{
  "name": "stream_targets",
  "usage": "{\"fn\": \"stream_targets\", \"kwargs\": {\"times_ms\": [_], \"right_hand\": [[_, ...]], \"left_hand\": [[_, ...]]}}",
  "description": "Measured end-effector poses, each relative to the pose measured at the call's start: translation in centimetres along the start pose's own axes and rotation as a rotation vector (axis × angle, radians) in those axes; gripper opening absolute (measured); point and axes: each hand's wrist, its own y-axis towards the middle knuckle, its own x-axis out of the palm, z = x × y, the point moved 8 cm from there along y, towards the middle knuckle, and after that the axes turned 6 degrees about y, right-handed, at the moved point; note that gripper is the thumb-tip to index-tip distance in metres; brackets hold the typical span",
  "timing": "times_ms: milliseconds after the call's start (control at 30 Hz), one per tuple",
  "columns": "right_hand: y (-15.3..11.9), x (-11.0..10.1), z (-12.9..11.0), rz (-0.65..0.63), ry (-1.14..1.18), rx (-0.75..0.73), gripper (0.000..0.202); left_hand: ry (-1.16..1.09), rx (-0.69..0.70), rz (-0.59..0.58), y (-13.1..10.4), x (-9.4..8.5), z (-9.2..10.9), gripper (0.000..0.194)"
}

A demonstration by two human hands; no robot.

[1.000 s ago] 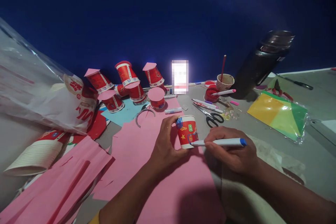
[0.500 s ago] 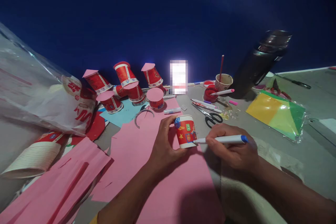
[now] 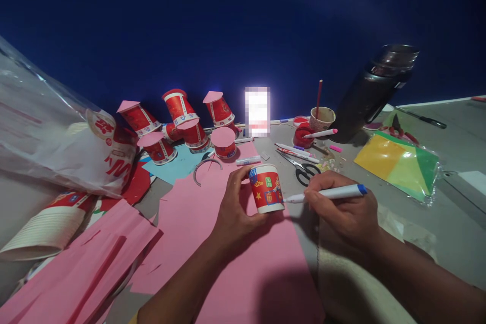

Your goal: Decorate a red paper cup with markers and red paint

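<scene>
A red paper cup (image 3: 267, 189) with white rims and printed motifs is held a little tilted above pink paper (image 3: 243, 253). My left hand (image 3: 240, 207) grips it from the left, thumb near its base and fingers at the upper rim. Blue colouring shows at the cup's upper left and around a printed square. In my right hand (image 3: 341, 207) is a white felt-tip marker (image 3: 334, 193) with a blue end, pinched between thumb and fingers. Its tip is at the cup's lower right side; whether it touches I cannot tell.
Several decorated red cups (image 3: 224, 143) with pink paper tops stand at the back left. Black-handled scissors (image 3: 304, 174) lie beyond my right hand. A dark flask (image 3: 372, 93) stands at the back right, near a plastic packet (image 3: 398, 164). Bagged cups (image 3: 114, 147) sit left.
The marker tip has shifted slightly right and up along the cup's lower side, with my right hand moving right. The cup has turned a little in my left hand.
</scene>
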Motion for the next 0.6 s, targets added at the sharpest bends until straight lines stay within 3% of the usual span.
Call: {"fn": "stream_targets", "kwargs": {"times_ms": [133,367,600], "right_hand": [[0.0,-0.1,0.0,0.015,0.004,-0.005,0.016],[-0.1,0.8,-1.3,-0.051,-0.004,-0.155,0.015],[-0.2,1.6,-1.4,-0.108,0.002,-0.168,0.015]], "left_hand": [[0.0,0.027,-0.004,0.1,0.1,0.2,0.082],[0.115,0.129,-0.001,-0.2,0.4,0.4,0.086],[0.185,0.174,-0.006,-0.4,0.7,0.5,0.086]]}}
